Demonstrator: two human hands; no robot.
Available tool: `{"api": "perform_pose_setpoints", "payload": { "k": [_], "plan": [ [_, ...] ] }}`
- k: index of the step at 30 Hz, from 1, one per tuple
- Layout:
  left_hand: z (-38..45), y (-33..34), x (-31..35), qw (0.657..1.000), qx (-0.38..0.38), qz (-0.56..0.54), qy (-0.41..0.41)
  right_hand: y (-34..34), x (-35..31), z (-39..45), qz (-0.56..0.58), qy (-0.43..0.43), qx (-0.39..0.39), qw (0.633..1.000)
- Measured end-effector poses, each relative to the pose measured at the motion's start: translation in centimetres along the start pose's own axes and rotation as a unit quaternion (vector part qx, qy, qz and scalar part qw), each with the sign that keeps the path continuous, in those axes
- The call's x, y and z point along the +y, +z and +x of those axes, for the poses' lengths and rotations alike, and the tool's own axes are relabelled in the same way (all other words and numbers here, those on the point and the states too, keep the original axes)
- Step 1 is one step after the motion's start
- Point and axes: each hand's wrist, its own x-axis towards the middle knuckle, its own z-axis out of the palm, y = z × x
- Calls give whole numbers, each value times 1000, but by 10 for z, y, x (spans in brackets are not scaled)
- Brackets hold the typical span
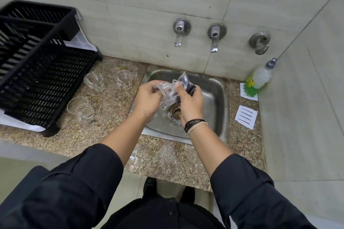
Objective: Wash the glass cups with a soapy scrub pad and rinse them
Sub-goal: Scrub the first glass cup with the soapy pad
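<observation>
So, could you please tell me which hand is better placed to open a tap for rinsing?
Probably the right hand: it holds only the scrub pad, while the left hand holds the soapy glass cup.

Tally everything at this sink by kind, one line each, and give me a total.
Glass cups: 4, one in the left hand over the sink, three on the counter
Scrub pad: 1, in the right hand
Wall taps: 2
Dish rack: 1
Soap bottle: 1
Total: 9
</observation>
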Motion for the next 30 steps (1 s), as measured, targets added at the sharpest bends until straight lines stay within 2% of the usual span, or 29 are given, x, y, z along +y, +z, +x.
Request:
{"api": "perform_pose_setpoints", "payload": {
  "k": [2,3,7,9,13,15,17,18,20,22,24,27,28,29,30],
  "plan": [
    [0,-1,-1,997,20,66,27,-7,0,-8,-118,-105,34,987],
    [1,-3,0,993,35,105,39,-10,-1,-13,-148,-153,21,977],
    [6,-6,5,964,68,241,92,-17,-1,-26,-288,-251,-136,914],
    [8,-7,6,947,66,290,118,-14,3,-24,-340,-259,-162,889],
    [4,-6,4,911,2,365,194,-6,4,-13,-364,-261,-38,893],
    [-4,-3,4,916,9,343,209,-6,4,-4,-358,-250,-6,900],
    [-10,-1,0,940,40,281,187,-8,4,2,-344,-252,-10,905],
    [-12,-1,-1,956,41,249,149,-8,4,1,-334,-261,-17,906],
    [-11,-1,-5,979,11,196,62,-5,7,-4,-315,-281,-30,906],
    [-11,0,-9,982,-7,187,31,-1,9,-5,-323,-292,-37,900],
    [-9,-1,-9,974,7,222,43,3,4,-5,-378,-315,-43,869],
    [-5,-6,-6,956,6,283,79,9,-7,-8,-473,-419,-105,768],
    [-2,-8,-5,953,4,294,76,10,-8,-6,-493,-434,-123,745],
    [-1,-8,-4,952,8,297,68,9,-8,-2,-510,-420,-133,739],
    [-1,-7,-2,953,14,296,58,6,-8,4,-518,-379,-132,755]
  ]
}}
